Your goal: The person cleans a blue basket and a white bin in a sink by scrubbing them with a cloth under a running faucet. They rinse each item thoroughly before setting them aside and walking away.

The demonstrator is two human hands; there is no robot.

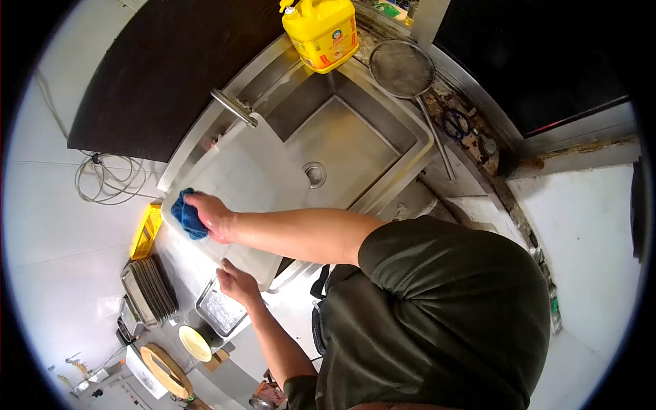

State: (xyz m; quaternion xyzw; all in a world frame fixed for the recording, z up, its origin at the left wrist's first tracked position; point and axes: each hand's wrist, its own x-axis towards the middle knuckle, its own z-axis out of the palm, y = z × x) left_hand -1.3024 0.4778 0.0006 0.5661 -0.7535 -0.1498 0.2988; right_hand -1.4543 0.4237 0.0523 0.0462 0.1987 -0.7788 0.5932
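Observation:
A large white plastic panel [253, 167] with rounded corners leans across the left part of the steel sink [355, 143]. My right hand [213, 217] presses a bunched blue cloth [189, 215] against the panel near its left edge. Lower down, my left hand [238, 283] grips the panel's lower edge, with its fingers partly hidden. A metal faucet [234, 108] reaches over the panel's upper edge. The drain [314, 175] shows in the sink beside the panel.
A yellow jug [321, 37] stands at the sink's top corner, near a round strainer [402, 70] with a long handle. At the lower left are stacked trays [149, 292], a yellow crate [145, 231], a metal tray [221, 309] and a pale yellow bowl [195, 343].

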